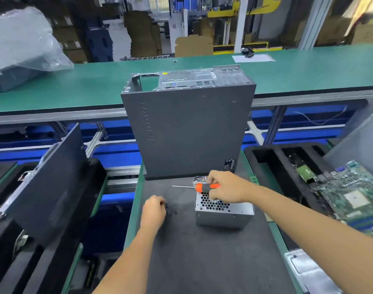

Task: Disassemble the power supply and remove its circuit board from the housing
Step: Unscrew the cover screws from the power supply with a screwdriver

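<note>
The power supply (223, 215) is a small grey metal box with a honeycomb grille on top, standing on the dark mat (192, 251). My right hand (226, 187) rests on its top and grips an orange-and-black screwdriver (204, 187), whose shaft points left. My left hand (153, 211) hovers just over the mat to the left, fingers curled at a small black screw (167, 206). Another small screw (175, 213) lies beside it. The circuit board inside the housing is hidden.
A tall grey computer case (187, 132) stands upright right behind the power supply. A dark side panel (47, 187) leans at the left. At the right, a black foam tray (287, 166) holds a green motherboard (351, 194). A green bench (75, 85) runs across behind.
</note>
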### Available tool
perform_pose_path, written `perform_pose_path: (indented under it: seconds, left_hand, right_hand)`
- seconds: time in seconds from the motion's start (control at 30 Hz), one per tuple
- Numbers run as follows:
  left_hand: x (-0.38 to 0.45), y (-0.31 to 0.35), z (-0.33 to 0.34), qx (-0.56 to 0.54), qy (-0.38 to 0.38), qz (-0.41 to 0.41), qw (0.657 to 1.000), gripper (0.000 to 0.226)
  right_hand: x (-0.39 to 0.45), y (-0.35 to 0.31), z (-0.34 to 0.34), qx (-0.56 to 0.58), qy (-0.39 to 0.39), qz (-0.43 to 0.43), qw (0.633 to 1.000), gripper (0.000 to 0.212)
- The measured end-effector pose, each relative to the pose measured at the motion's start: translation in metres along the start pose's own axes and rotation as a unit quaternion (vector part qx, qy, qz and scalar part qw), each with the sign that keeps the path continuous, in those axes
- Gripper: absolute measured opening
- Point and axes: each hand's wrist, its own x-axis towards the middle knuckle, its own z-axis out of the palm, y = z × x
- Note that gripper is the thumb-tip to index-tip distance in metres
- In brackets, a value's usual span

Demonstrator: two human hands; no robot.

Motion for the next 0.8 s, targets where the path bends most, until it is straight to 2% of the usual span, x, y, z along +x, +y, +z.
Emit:
perform_pose_path:
  seconds: [0.27, 0.6, 0.67, 0.73, 0.8]
  left_hand:
    - [0.002, -0.005, 0.012, -0.032, -0.012, -0.033, 0.999, 0.020]
    - [0.010, -0.010, 0.011, 0.015, -0.069, 0.024, 0.997, 0.021]
    - [0.006, -0.006, 0.006, 0.010, -0.040, 0.025, 0.999, 0.018]
    - [0.001, 0.006, -0.007, -0.032, 0.056, 0.026, 0.998, 0.015]
    - [-0.004, 0.028, -0.026, -0.122, 0.164, 0.037, 0.978, 0.017]
  right_hand:
    - [0.006, -0.002, -0.001, -0.006, -0.010, -0.007, 1.000, 0.025]
    - [0.012, -0.009, -0.005, -0.038, -0.041, -0.012, 0.998, 0.024]
    - [0.012, -0.011, -0.009, -0.039, -0.039, -0.019, 0.998, 0.025]
    - [0.007, -0.017, -0.016, -0.041, -0.026, -0.031, 0.998, 0.030]
    - [-0.001, -0.026, -0.032, -0.051, 0.012, -0.042, 0.998, 0.031]
